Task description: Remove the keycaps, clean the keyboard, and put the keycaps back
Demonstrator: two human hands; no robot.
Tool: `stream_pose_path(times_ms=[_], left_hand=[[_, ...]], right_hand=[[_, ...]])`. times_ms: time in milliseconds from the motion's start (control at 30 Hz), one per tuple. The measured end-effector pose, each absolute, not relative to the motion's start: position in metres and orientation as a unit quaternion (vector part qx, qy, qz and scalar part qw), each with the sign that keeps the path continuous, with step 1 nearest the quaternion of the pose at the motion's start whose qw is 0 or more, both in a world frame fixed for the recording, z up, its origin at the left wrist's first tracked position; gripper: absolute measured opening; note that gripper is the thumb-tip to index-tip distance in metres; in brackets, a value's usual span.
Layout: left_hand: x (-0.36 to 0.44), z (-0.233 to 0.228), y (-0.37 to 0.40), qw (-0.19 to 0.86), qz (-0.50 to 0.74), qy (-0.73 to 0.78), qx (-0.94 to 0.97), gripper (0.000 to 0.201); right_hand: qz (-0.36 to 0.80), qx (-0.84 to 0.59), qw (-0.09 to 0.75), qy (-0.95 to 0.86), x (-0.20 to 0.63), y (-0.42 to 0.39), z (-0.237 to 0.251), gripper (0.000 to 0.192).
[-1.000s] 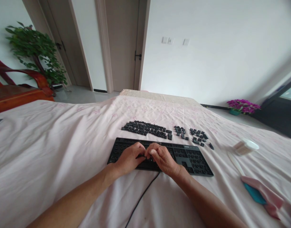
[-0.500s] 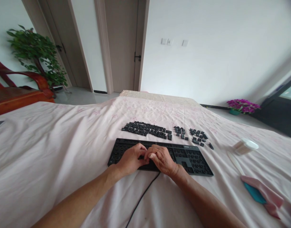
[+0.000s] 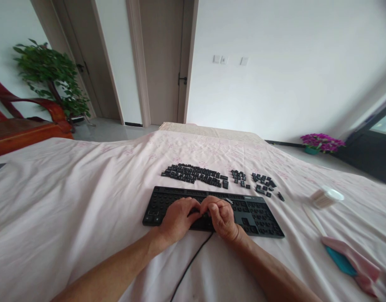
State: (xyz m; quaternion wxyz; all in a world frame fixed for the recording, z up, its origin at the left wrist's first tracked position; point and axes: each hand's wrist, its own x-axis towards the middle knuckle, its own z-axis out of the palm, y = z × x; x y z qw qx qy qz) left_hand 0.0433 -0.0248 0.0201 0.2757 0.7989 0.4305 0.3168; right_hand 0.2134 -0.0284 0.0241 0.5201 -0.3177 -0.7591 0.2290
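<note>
A black keyboard point(image 3: 264, 214) lies on the pink bedsheet with most of its keycaps off. Over its middle front my left hand point(image 3: 180, 216) is closed, fingertips and thumb brought together and angled down at the key area. What those fingertips hold, if anything, is hidden. Beside it, touching or nearly so, my right hand point(image 3: 222, 216) is curled closed. Thin silvery metal prongs point(image 3: 228, 201) stick out past its knuckles, part of a slim tool whose other end is covered by the fingers. Loose black keycaps point(image 3: 196, 174) are laid out in groups behind the keyboard.
A clear tub of cotton swabs point(image 3: 327, 197) stands at the right, near a white-handled brush point(image 3: 315, 220) and a pink and teal cloth point(image 3: 350, 260). The keyboard cable point(image 3: 191, 264) runs toward me. A wooden chair point(image 3: 29, 119) is at the far left.
My right hand has turned and curled more tightly, and metal prongs now show behind it. The left hand has shifted slightly right and down. The view has tilted up a little.
</note>
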Motion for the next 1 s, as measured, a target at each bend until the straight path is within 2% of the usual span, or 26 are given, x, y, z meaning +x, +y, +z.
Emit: stream_pose_path(times_ms=[67,167,267,333,467,567,700,867,1000], left_hand=[[0.042,0.019,-0.024,0.302,0.338,0.442,0.774,0.009],[0.041,0.015,-0.02,0.337,0.365,0.459,0.737,0.025],[0.04,0.011,-0.016,0.364,0.384,0.464,0.711,0.036],[0.039,0.01,-0.014,0.383,0.402,0.461,0.692,0.04],[0.038,0.01,-0.012,0.414,0.442,0.449,0.657,0.045],[0.037,0.011,-0.013,0.429,0.455,0.438,0.645,0.045],[0.037,0.01,-0.014,0.435,0.458,0.433,0.644,0.044],[0.038,0.009,-0.013,0.429,0.467,0.454,0.625,0.051],[0.039,0.011,-0.013,0.399,0.453,0.468,0.646,0.041]], right_hand=[[0.191,-0.302,0.511,-0.781,0.213,-0.028,0.026,0.042],[0.09,-0.307,0.48,-0.817,0.214,-0.029,0.033,0.037],[-0.006,-0.358,0.433,-0.827,0.216,-0.028,0.043,0.028],[-0.03,-0.401,0.387,-0.83,0.216,-0.026,0.047,0.026],[0.007,-0.482,0.28,-0.83,0.213,-0.023,0.047,0.024],[0.041,-0.521,0.241,-0.818,0.209,-0.022,0.044,0.016],[0.066,-0.542,0.235,-0.804,0.205,-0.023,0.043,0.01],[0.108,-0.587,0.242,-0.765,0.214,-0.01,0.047,0.013],[0.105,-0.646,0.243,-0.716,0.225,0.021,0.052,0.016]])
